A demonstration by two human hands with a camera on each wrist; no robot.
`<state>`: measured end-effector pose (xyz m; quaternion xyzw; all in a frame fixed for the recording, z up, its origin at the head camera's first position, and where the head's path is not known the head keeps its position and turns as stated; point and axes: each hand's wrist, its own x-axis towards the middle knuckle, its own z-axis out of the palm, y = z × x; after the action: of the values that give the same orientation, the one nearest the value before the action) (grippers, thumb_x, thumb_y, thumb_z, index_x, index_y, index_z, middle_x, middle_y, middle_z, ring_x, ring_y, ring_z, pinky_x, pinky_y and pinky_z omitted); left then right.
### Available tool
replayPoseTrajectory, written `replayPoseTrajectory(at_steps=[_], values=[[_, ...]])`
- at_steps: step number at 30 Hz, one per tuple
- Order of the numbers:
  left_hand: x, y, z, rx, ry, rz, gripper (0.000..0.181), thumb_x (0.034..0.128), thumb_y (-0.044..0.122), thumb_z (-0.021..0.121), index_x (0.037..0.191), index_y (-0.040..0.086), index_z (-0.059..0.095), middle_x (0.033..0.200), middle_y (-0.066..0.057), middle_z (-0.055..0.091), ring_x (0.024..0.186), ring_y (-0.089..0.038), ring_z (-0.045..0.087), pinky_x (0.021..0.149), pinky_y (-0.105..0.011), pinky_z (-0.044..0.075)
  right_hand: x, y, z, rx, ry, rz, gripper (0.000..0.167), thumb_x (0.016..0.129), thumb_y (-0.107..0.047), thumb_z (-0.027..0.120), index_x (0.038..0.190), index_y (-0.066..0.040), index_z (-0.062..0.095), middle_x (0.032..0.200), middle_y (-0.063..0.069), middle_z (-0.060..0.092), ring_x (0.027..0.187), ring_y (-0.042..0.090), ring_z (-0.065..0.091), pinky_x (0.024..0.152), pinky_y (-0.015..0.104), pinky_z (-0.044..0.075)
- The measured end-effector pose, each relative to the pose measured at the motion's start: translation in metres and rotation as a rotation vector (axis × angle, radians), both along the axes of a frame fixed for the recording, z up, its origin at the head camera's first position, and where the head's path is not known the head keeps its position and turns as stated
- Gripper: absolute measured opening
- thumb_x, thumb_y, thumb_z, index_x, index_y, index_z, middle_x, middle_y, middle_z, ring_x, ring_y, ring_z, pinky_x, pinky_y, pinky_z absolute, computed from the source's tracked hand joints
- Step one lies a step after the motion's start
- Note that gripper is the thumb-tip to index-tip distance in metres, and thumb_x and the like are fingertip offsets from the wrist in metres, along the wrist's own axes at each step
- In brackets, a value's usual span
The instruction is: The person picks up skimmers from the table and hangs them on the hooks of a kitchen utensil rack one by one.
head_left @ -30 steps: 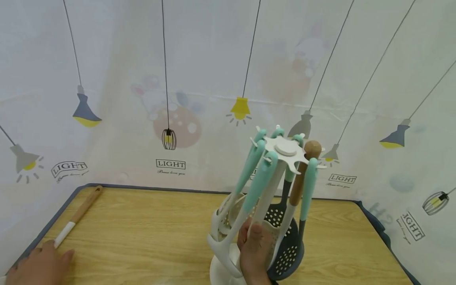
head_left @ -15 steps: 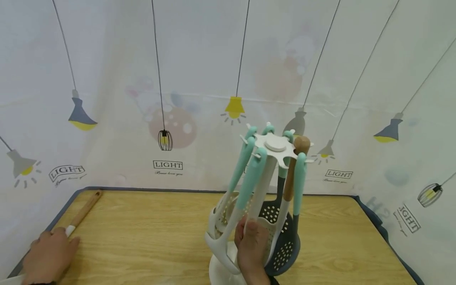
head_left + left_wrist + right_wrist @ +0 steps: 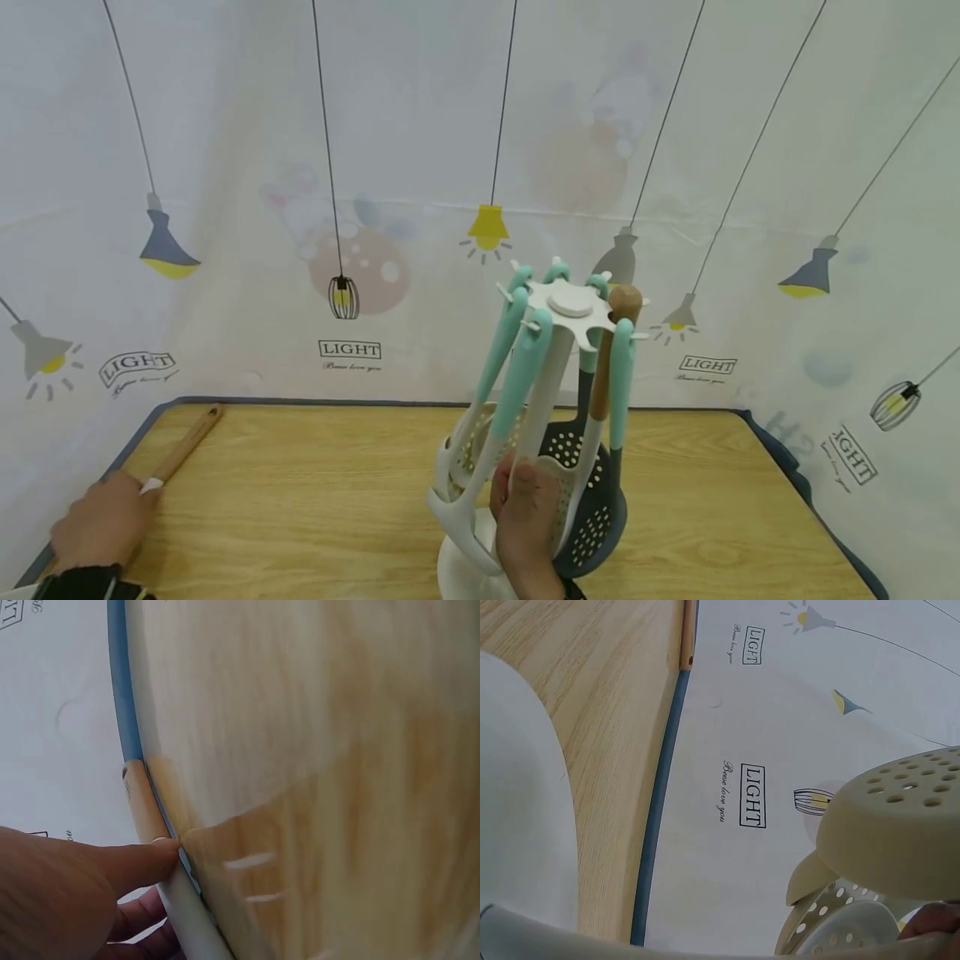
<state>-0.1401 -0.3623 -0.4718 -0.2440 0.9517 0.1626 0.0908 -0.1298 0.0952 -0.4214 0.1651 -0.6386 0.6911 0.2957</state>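
Observation:
At the table's left edge, my left hand [image 3: 105, 521] pinches a long utensil with a wooden handle [image 3: 187, 442] and a white shaft [image 3: 187, 915]. Thumb and fingers meet around the white part just below the wood; the utensil's head is out of sight. My right hand [image 3: 528, 521] grips the white post of a utensil rack [image 3: 572, 300], which leans slightly. Mint-handled utensils hang from its hooks, among them a dark skimmer [image 3: 592, 537] and a beige perforated spoon [image 3: 907, 817]. One wooden-handled utensil [image 3: 602, 383] hangs there too.
The rack's round white base [image 3: 465, 575] is partly hidden by the hand and utensils. A wood-grain table [image 3: 315, 492] with a blue edge [image 3: 322, 402] spreads below. White cloth [image 3: 420, 125] printed with lamps stands behind and at both sides.
My left hand has moved forward and slightly right along the wooden-handled utensil, taking hold of its white shaft. The right hand keeps its grip on the rack; the whole view has shifted slightly.

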Motion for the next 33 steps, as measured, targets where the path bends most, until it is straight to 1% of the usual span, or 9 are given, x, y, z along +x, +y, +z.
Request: replayPoseTrajectory(at_steps=[6,12,16,19,22,26,28,31,33], values=[[0.003,0.009,0.006,-0.023,-0.022,-0.025,0.040,0.1054,0.019,0.048,0.100,-0.020,0.052,0.084,-0.028,0.061,0.076,-0.036,0.064,0.065,-0.049,0.054,-0.001,0.000,0.000,0.005,-0.001,-0.002,0.072,0.108,-0.052,0.032,0.061,0.003,0.036,0.044,0.015,0.027,0.038,-0.002,0.026,0.030,0.019,0.021],[0.006,0.016,0.007,-0.020,0.006,-0.008,0.032,0.1067,0.014,0.041,0.108,-0.018,0.042,0.092,-0.033,0.058,0.080,-0.039,0.064,0.069,-0.051,0.052,-0.001,0.000,-0.001,0.016,0.016,0.006,0.072,0.108,-0.050,0.031,0.060,0.003,0.035,0.043,0.015,0.026,0.037,-0.001,0.025,0.030,0.020,0.021],[0.009,0.013,0.005,0.025,0.065,-0.131,0.035,0.1057,0.014,0.046,0.119,-0.018,0.039,0.094,-0.033,0.060,0.074,-0.033,0.060,0.066,-0.048,0.048,-0.001,0.000,-0.001,0.019,0.013,-0.001,0.072,0.108,-0.052,0.031,0.060,0.003,0.035,0.043,0.015,0.027,0.038,-0.003,0.026,0.030,0.019,0.021],[0.011,0.012,0.004,0.043,0.070,-0.229,0.042,0.1048,0.017,0.052,0.124,-0.019,0.040,0.096,-0.033,0.063,0.077,-0.032,0.062,0.065,-0.047,0.049,-0.002,0.000,-0.002,0.006,0.025,0.009,0.072,0.108,-0.051,0.031,0.061,0.003,0.036,0.043,0.015,0.027,0.037,-0.001,0.026,0.030,0.019,0.022],[0.012,0.014,0.005,0.057,0.108,-0.290,0.047,0.1034,0.022,0.057,0.127,-0.017,0.047,0.105,-0.035,0.065,0.088,-0.043,0.066,0.071,-0.052,0.052,-0.002,0.000,-0.003,-0.003,0.040,0.022,0.071,0.108,-0.049,0.032,0.061,0.003,0.036,0.043,0.015,0.027,0.036,0.000,0.026,0.029,0.019,0.022],[0.016,0.022,0.011,0.079,0.163,-0.325,0.059,0.1051,0.036,0.054,0.138,-0.013,0.050,0.124,-0.039,0.060,0.107,-0.055,0.060,0.081,-0.060,0.052,-0.002,0.000,-0.003,-0.008,0.051,0.038,0.069,0.109,-0.047,0.032,0.061,0.003,0.036,0.044,0.015,0.026,0.035,0.003,0.025,0.029,0.018,0.022],[0.018,0.028,0.016,0.126,0.164,-0.306,0.067,0.1071,0.042,0.048,0.145,-0.013,0.042,0.126,-0.037,0.060,0.100,-0.050,0.061,0.078,-0.055,0.053,-0.001,0.001,-0.002,-0.005,0.047,0.039,0.070,0.109,-0.048,0.032,0.062,0.003,0.036,0.044,0.015,0.026,0.035,0.002,0.025,0.030,0.017,0.023],[0.021,0.037,0.024,0.194,0.183,-0.298,0.067,0.1104,0.040,0.039,0.147,-0.016,0.033,0.112,-0.027,0.068,0.082,-0.028,0.058,0.069,-0.040,0.050,-0.002,0.001,-0.002,-0.004,0.051,0.041,0.069,0.109,-0.047,0.033,0.062,0.003,0.036,0.044,0.015,0.027,0.035,0.003,0.025,0.030,0.017,0.023],[0.023,0.045,0.029,0.208,0.237,-0.318,0.061,0.1119,0.034,0.036,0.146,-0.017,0.036,0.101,-0.017,0.069,0.078,-0.019,0.053,0.065,-0.034,0.046,-0.002,0.001,-0.002,-0.006,0.053,0.044,0.068,0.109,-0.046,0.033,0.062,0.004,0.036,0.044,0.014,0.027,0.035,0.004,0.025,0.030,0.017,0.023]])
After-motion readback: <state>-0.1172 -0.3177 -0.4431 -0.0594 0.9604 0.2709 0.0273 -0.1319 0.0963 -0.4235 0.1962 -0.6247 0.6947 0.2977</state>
